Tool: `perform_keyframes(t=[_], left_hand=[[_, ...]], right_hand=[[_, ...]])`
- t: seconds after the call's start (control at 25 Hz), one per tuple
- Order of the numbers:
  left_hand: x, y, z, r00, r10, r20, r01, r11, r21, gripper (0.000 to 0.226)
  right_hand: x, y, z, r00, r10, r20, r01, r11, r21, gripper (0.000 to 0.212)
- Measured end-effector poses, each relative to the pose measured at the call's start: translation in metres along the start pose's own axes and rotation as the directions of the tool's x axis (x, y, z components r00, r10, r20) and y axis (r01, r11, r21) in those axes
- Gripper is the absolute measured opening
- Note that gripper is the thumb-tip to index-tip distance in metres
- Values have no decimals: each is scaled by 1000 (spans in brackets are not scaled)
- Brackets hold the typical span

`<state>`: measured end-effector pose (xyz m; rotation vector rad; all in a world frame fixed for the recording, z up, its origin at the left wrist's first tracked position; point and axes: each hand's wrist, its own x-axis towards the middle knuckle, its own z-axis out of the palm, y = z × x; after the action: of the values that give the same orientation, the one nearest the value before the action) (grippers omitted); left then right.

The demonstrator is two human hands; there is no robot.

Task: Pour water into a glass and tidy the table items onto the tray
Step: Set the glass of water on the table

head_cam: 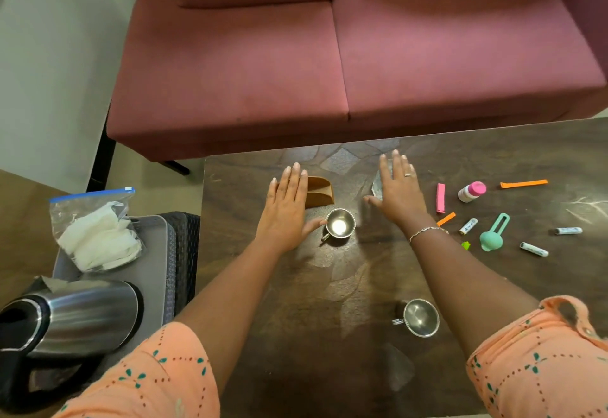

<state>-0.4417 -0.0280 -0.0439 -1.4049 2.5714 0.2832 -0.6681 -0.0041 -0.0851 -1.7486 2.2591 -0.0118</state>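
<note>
My left hand (287, 208) is stretched flat over the dark wooden table (296, 302), fingers straight, partly covering a brown wooden holder (320, 192). Its thumb nearly touches a small steel cup (340, 224) holding liquid. My right hand (399, 189) is also flat with fingers straight, over a clear glass object (378, 184) that it mostly hides. A second steel cup (421, 317) stands near the table's front. A steel kettle (75, 315) lies on a grey tray (154, 269) at the left. Neither hand holds anything.
Scattered at the right: a pink clip (441, 198), a pink-capped bottle (471, 191), orange strips (523, 183), three batteries (468, 226), a teal scoop (493, 233). A zip bag of white tissues (95, 231) rests on the tray. A pink sofa (345, 55) stands behind the table.
</note>
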Motion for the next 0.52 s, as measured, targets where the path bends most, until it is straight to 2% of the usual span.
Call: perform_keyframes(t=[0.24,0.52], left_hand=[[-38,-22,-9,998,-58,-34,57,998,-35,90],[-93,-88,-17,990,-134,-49,133,991,-19,88]], right_hand=[[-41,-58,-12,998,-59,24,60,997,-38,88],[-73,-153,-10,990,-138,15,138,990,-27,85]])
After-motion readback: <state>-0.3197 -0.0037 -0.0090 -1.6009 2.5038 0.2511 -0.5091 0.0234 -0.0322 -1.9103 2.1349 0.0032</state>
